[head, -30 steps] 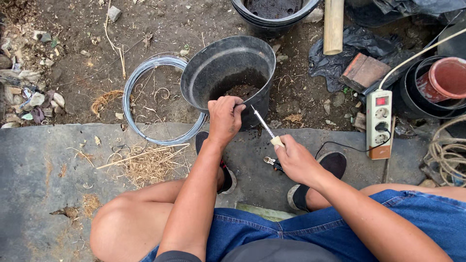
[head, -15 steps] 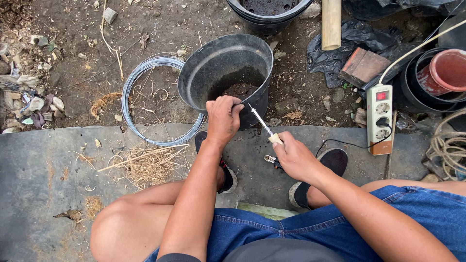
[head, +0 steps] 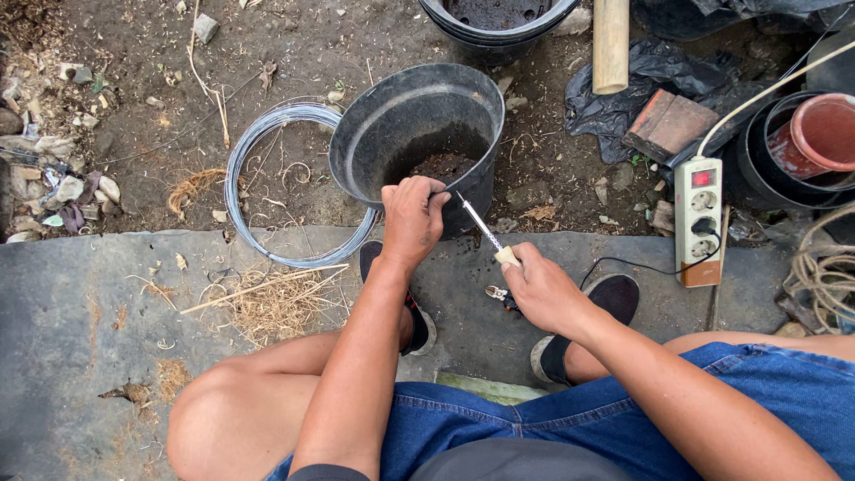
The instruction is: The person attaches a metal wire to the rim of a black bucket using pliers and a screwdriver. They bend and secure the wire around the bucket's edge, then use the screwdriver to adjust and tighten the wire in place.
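Note:
My left hand (head: 411, 216) grips the near rim of a black plastic pot (head: 401, 125), which lies tilted toward me with dark soil inside. In my right hand (head: 540, 289) I hold a soldering iron (head: 484, 232) with a pale handle; its metal tip points up and left at the pot's rim, right beside my left fingers. A black cord (head: 641, 265) runs from the iron toward a white power strip (head: 698, 221).
A coil of grey wire (head: 258, 134) lies left of the pot. Small pliers (head: 499, 294) rest on the grey slab by my right hand. Another black pot (head: 494, 27), a wooden handle (head: 611, 44), a brick (head: 668, 125), stacked pots (head: 810, 142) and rope (head: 824, 276) stand around.
The view has shifted slightly. Both hands stay at the pot's rim, with the iron's tip still against it.

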`<state>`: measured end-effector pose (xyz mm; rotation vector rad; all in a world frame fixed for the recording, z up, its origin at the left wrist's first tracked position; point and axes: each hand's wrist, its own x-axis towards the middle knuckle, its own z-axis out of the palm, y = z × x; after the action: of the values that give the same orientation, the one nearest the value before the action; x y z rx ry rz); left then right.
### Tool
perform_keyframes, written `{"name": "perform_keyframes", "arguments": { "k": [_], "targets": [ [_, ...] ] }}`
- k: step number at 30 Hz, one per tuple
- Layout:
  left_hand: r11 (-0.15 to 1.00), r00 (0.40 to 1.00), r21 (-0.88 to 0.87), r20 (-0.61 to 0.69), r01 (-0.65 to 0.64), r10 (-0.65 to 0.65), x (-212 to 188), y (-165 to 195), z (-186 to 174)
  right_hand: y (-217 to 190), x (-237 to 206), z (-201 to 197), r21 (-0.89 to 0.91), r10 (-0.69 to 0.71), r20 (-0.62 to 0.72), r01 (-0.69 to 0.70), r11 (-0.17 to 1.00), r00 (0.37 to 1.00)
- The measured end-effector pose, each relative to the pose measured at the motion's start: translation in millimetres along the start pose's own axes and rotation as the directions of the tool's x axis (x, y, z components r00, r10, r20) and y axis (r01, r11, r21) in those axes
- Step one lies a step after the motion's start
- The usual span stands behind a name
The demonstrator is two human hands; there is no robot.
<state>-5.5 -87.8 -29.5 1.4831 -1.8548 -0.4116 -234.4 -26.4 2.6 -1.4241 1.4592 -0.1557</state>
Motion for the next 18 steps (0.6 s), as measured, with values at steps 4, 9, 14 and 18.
{"name": "perform_keyframes", "arguments": {
  "k": [4,9,14,18],
  "targets": [
    [1.000,0.999,-0.011,0.029,0.020,-0.019,0.1,1.7,-2.9,-2.3,-0.6,-0.7,-0.001,0.016,0.021,-0.016,1.000,1.000],
    [1.000,0.999,-0.027,0.048,-0.010,0.011,0.5,3.4,-6.8,-3.2,-1.4,-1.1,-0.001,0.024,0.024,-0.024,1.000,0.999],
    [0.999,0.997,-0.021,0.075,-0.034,0.036,0.0,4.5,-7.6,-0.1,-1.7,-0.4,0.017,0.049,0.042,-0.050,0.999,0.998],
    [0.997,0.994,-0.014,0.072,-0.076,0.077,-2.0,3.5,-6.1,2.6,-3.2,1.9,0.045,0.017,0.031,-0.019,0.999,0.999]
  ]
}}
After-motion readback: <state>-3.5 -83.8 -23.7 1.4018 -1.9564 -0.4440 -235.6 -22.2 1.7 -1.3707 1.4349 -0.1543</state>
